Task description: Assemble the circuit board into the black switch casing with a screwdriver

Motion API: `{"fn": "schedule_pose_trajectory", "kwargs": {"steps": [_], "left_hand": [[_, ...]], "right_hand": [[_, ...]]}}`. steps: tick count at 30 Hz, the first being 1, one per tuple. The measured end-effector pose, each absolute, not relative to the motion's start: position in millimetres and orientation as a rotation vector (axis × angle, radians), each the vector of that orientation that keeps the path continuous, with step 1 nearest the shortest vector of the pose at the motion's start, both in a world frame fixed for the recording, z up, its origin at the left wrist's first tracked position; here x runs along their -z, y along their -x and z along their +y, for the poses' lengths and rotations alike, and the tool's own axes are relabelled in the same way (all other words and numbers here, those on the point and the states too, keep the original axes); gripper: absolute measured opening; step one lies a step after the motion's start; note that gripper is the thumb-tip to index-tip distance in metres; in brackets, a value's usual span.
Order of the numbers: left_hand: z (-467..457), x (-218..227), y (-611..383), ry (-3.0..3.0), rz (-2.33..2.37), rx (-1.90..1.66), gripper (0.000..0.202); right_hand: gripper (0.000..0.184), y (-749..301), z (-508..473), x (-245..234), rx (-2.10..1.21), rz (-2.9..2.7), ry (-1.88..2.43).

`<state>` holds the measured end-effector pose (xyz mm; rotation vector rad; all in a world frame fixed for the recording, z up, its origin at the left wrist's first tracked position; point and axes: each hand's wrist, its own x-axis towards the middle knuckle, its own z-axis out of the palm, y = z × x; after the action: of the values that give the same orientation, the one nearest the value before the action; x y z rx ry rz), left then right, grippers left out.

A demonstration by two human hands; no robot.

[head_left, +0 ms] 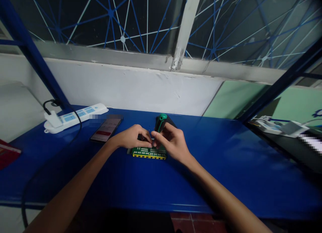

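Observation:
A green circuit board (144,153) with a yellow front edge lies on the blue table, partly covered by my hands. My right hand (173,140) is closed around a screwdriver (163,117) with a green and black handle. The handle leans up and away, and its shaft points down toward the board. From the left, my left hand (133,136) reaches over the board with thumb and fingertips pinched together close to the screwdriver's lower end. Whatever sits between those fingertips is too small to make out.
Left of the board lies a phone (106,128) with a lit screen. Behind it stands a white power strip (87,112) with a plug and black cable. Blue frame posts rise at both sides. Electronic gear (289,128) sits at the right, a red item (8,154) at the left edge.

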<state>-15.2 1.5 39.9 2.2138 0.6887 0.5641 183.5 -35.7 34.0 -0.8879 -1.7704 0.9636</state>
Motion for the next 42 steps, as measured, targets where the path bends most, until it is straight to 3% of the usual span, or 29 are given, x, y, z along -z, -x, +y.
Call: {"fn": "schedule_pose_trajectory", "kwargs": {"steps": [13,21,34,42], "left_hand": [[4,-38,18,-2.223,0.718,-0.502,0.015],[7,-34,19,-2.115,0.694,-0.518,0.014],[7,-27,21,-2.08,0.827,-0.538,0.026],[5,-29,19,-2.067,0.705,-0.492,0.024]], "right_hand": [[0.026,-186,-35,-42,-0.912,-1.885,0.9],[0.021,-190,-22,-68,-1.239,-2.011,0.803],[0.026,-176,-28,-56,-0.978,-1.964,0.831],[0.035,-183,-22,-60,-1.281,-1.804,0.764]]}}
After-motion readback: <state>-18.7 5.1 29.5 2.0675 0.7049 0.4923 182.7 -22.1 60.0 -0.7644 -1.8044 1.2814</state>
